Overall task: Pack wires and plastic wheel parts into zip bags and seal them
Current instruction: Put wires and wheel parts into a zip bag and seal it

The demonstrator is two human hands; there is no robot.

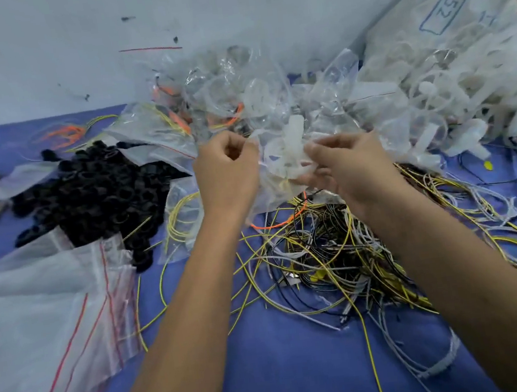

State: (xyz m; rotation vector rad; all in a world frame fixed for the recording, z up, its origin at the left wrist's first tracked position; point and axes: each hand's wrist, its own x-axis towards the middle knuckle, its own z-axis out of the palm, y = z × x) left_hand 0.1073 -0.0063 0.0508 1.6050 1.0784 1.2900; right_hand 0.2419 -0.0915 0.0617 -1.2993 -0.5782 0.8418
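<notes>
Bag (279,164), part-filled, white parts inside: pinched at its mouth by left hand (226,164) and right hand (343,162), seemingly unsealed. Packed bags (224,103) behind. Loose wires (337,251), black wheels (99,194), empty bags (53,299) remain on bench (286,370).

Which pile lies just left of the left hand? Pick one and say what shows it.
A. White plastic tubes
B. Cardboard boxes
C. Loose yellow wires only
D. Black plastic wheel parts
D: the heap of black plastic wheel parts sits on the blue table directly to the left of the left hand, while the tangled wires lie below the hands.
</notes>
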